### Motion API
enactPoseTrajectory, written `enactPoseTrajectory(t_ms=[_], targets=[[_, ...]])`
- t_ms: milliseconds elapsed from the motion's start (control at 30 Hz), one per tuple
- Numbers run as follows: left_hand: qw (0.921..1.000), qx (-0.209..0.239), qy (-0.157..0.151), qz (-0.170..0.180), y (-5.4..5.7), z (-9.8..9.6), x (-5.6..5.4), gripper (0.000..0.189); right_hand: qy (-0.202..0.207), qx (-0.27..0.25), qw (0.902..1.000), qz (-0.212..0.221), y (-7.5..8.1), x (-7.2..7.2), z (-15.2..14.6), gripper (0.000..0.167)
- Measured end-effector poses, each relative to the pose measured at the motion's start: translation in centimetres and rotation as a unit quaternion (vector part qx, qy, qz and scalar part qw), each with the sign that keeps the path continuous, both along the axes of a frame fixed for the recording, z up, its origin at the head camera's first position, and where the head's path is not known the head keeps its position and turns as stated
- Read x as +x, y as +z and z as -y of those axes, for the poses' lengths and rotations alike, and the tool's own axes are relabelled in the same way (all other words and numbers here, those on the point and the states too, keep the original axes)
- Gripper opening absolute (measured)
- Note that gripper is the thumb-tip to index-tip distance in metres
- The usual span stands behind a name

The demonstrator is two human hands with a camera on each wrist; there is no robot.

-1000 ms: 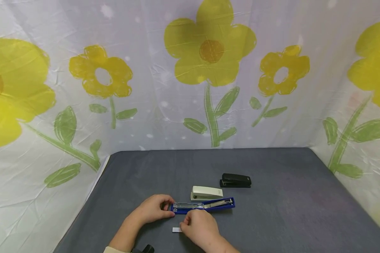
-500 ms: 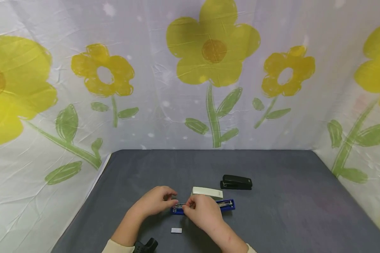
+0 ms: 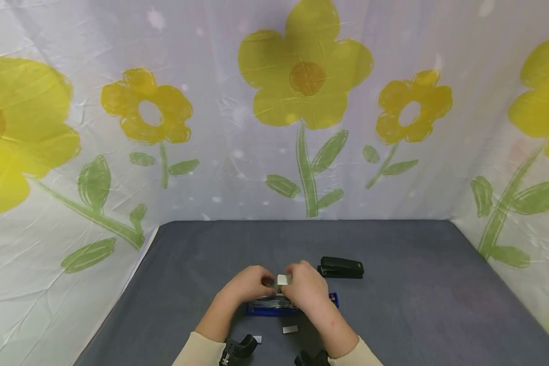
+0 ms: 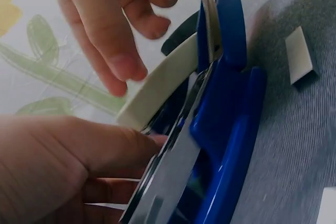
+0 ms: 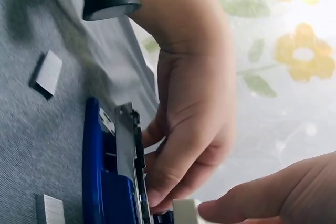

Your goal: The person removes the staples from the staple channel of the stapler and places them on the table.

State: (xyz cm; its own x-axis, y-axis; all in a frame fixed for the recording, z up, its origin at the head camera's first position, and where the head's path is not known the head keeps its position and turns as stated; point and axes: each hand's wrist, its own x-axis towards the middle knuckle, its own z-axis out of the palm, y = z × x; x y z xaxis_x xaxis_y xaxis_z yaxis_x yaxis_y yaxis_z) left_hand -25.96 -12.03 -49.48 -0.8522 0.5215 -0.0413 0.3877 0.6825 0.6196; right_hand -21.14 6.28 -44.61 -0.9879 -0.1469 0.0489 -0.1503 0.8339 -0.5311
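My left hand [image 3: 251,283] is at the front end of the white stapler [image 3: 284,279], behind the blue stapler [image 3: 270,311]. Its thumb tip is partly hidden by the blue stapler's metal rail in the left wrist view, so I cannot tell whether it grips. My right hand [image 3: 308,287] is over the white stapler, hiding most of it in the head view. Its loosely bent fingers and thumb are spread close above that stapler in the left wrist view. The blue stapler lies swung apart, its lid [image 4: 233,19] folded back from the rail.
A black stapler [image 3: 340,267] stands behind to the right on the grey table [image 3: 416,305]. Two small pale staple strips lie in front of the blue stapler: one strip [image 3: 290,329] and another strip [image 3: 258,339] partly covered by the left wrist camera [image 3: 240,348].
Both hands have left the blue stapler and moved back to the white one, the left hand also shifting right. A second staple strip now shows where the right arm was.
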Motion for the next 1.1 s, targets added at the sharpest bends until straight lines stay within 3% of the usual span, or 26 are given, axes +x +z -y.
enactPoseTrajectory(t_ms=[67, 133, 367, 633, 833, 1100], targets=[[1.0, 0.0, 0.0, 0.005, -0.3, -0.5, -0.1, 0.005, 0.003, 0.014, 0.9999, 0.009, -0.1, -0.3, -0.1, 0.028], [1.0, 0.0, 0.001, 0.005, -0.5, -0.9, -0.3, 0.013, 0.01, 0.02, 0.9997, 0.009, -0.2, -0.5, -0.1, 0.024], [0.9994, -0.012, 0.031, -0.006, -0.1, -1.7, -0.5, 0.016, 0.036, 0.034, 0.9985, -0.024, -0.7, -1.5, 0.1, 0.013], [0.9982, -0.002, 0.059, -0.012, -0.8, -2.2, -0.8, 0.011, 0.055, 0.054, 0.9963, -0.037, -1.3, -2.5, -0.1, 0.025], [0.9979, 0.001, 0.062, -0.017, -1.3, -2.3, -1.0, 0.012, 0.079, 0.067, 0.9917, -0.076, -2.1, -3.0, -0.3, 0.017], [0.9982, 0.003, 0.057, -0.021, -1.1, -2.1, -1.3, 0.018, 0.096, 0.088, 0.9855, -0.109, -2.9, -3.5, -0.1, 0.017]])
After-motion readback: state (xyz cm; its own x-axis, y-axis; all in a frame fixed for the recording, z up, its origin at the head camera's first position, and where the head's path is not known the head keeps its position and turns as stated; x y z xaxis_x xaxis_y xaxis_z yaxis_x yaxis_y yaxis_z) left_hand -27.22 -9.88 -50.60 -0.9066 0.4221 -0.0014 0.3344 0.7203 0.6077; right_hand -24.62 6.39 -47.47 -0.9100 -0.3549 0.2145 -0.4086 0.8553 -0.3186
